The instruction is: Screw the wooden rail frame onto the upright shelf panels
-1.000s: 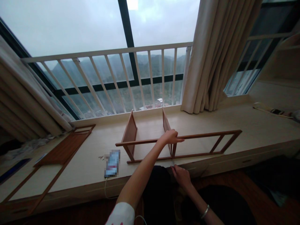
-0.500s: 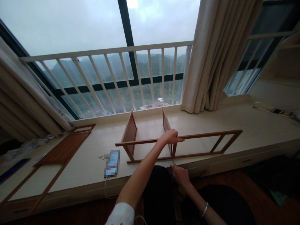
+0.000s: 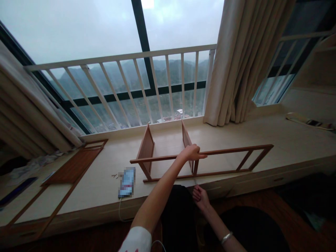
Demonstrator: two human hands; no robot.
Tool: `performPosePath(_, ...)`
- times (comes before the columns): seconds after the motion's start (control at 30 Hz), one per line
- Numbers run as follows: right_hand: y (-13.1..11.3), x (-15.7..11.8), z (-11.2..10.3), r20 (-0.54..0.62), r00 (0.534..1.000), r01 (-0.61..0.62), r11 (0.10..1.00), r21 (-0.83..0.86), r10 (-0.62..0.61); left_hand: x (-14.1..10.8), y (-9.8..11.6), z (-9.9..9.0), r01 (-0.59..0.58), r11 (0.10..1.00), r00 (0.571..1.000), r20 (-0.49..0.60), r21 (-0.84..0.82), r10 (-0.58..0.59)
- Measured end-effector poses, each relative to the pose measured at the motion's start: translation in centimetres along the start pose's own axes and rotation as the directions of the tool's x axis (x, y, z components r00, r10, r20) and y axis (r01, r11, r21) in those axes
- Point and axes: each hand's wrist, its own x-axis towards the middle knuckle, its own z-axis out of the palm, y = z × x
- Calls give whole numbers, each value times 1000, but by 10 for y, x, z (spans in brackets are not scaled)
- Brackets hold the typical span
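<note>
A brown wooden shelf frame (image 3: pixel 231 151) lies on its side on the pale window ledge, with two panels (image 3: pixel 146 143) standing up from it. My left hand (image 3: pixel 191 153) is closed around the upper rail, beside the inner panel and crossbar. Below the lower rail, my right hand (image 3: pixel 201 197) is a closed fist around a thin-shafted tool (image 3: pixel 195 181), which looks like a screwdriver. The shaft points up at the lower rail near the crossbar joint. My fingers hide its handle, and I cannot make out the tip's contact.
Another wooden frame with a slatted panel (image 3: pixel 75 166) lies at the left, overhanging the ledge. A phone (image 3: pixel 127 182) with a white cable and several small wooden dowels (image 3: pixel 114 175) lie nearby. Curtains (image 3: pixel 236 63) and a white railing (image 3: pixel 123 56) stand behind. A strap (image 3: pixel 309 121) lies at right.
My right hand has turned at the wrist, its fingers now curled more toward me, with the tool still in it. My left hand keeps its grip on the rail. The view has shifted slightly.
</note>
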Motion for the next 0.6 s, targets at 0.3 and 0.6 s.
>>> performPosePath(0.3, 12, 0, -4, -1, 999, -53, 991, 123, 54, 0, -2, 1, -1, 1000, 1000, 2, -17, 1)
performPosePath(0.6, 0, -4, -23, -58, 962, 82, 482, -872, -268, 0, -1, 2, 1, 1000, 1000, -3, -14, -1)
